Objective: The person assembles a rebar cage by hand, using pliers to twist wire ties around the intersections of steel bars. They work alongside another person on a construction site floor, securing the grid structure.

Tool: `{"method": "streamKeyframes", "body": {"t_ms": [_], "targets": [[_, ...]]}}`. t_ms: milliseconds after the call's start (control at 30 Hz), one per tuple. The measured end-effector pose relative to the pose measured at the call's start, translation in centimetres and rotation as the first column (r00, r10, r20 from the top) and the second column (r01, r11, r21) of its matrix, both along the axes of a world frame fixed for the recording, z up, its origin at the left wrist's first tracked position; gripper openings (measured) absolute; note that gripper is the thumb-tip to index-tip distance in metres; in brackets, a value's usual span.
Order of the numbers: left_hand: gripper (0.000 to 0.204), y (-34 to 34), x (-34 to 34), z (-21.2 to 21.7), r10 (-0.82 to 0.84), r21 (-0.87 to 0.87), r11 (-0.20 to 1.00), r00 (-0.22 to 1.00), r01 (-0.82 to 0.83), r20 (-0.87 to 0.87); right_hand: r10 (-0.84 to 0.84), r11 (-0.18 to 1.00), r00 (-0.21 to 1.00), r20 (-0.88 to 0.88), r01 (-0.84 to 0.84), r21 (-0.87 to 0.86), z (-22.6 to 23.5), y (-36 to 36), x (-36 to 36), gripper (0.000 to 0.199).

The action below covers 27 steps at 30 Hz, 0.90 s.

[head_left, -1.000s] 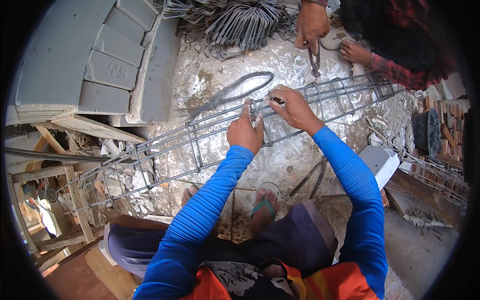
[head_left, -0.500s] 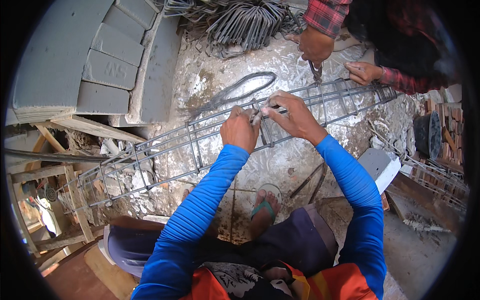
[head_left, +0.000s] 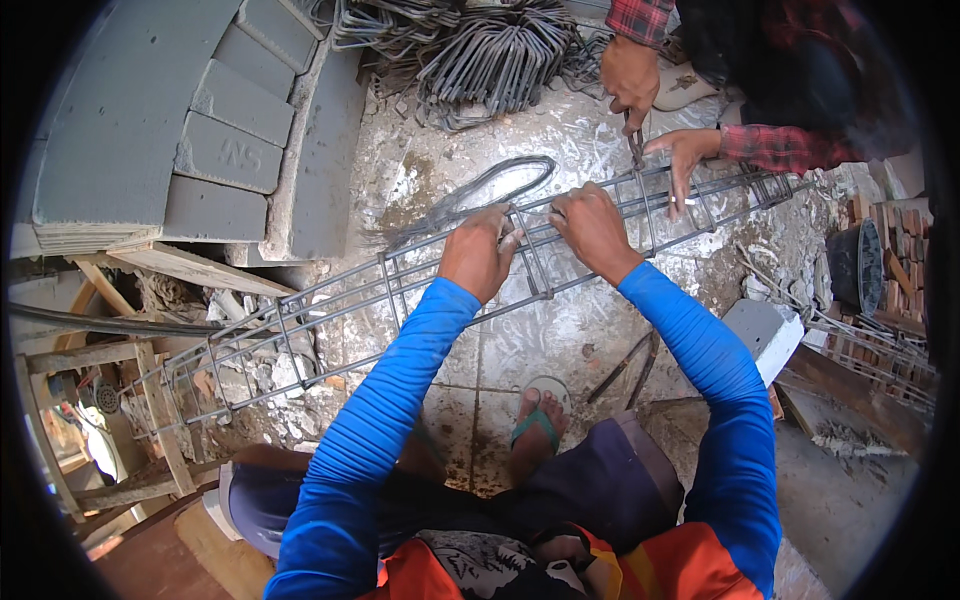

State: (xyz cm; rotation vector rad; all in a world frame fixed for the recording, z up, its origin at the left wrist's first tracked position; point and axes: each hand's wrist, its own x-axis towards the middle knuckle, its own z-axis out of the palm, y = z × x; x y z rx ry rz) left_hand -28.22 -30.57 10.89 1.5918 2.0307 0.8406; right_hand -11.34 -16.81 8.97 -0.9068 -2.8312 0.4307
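A long cage of steel bars and square stirrups (head_left: 545, 294) runs slantwise before me, from the lower left to the upper right. My left hand (head_left: 476, 255) is closed around its far bars beside a stirrup. To the right, my right hand (head_left: 597, 232) curls over the same far side, with fingertips hidden behind the bar. A looped bundle of thin tie wire (head_left: 480, 182) lies on the ground just beyond my hands. Across the cage, a co-worker's hand (head_left: 631, 85) holds pincers (head_left: 636, 148) at a stirrup, and their other hand (head_left: 688, 155) reaches over the bars.
Several bent stirrups (head_left: 497, 60) are heaped at the back. Grey blocks (head_left: 235, 150) are stacked at left, above a wooden frame (head_left: 160, 410). Dark metal rods (head_left: 630, 365) lie near my foot (head_left: 535, 430). A black bucket (head_left: 856, 268) and a pale block (head_left: 762, 338) stand at right.
My hands, close together at a stirrup before, have moved apart, the right one shifting right along the bar. The co-worker's free hand has come left over the cage with fingers extended.
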Motion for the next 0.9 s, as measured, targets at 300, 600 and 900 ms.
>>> {"method": "streamKeyframes", "body": {"t_ms": [300, 600, 900], "targets": [[0.026, -0.1, -1.1, -0.7, -0.098, 0.100, 0.990, 0.995, 0.100, -0.024, 0.148, 0.915, 0.962, 0.228, -0.221, 0.338, -0.3, -0.1, -0.2, 0.028], [0.043, -0.1, -0.9, -0.1, -0.101, -0.019, 0.994, 0.989, 0.103, 0.105, 0.295, 0.945, 0.951, 0.094, -0.305, 0.115, -0.7, 4.4, -2.6, 0.029], [0.022, -0.7, -0.9, -1.1, 0.046, -0.009, 0.999, 0.964, -0.046, 0.262, 0.449, 0.781, 0.871, 0.201, -0.273, -0.562, -0.8, 6.9, -4.9, 0.034]]}}
